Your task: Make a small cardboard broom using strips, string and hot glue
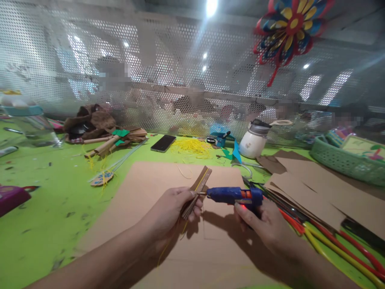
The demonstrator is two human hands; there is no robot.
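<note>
My left hand (177, 204) is closed around a narrow folded strip of brown cardboard (202, 180), which tilts up to the right. A yellow strand runs along the strip, and its loose end hangs below my fingers. My right hand (264, 220) grips a blue hot glue gun (228, 194) with a red light glowing near the thumb. The gun's metal nozzle meets the strip close to my left thumb. Both hands are above a large tan paper sheet (144, 184).
Yellow shredded strands (192, 147) and a phone (163, 143) lie behind the sheet. A white jug (254, 140) stands at the back right, near a green basket (345, 160). Cut cardboard pieces (319, 180) and red-and-yellow-handled scissors (337, 245) are at right; rolled paper tubes (105, 146) at left.
</note>
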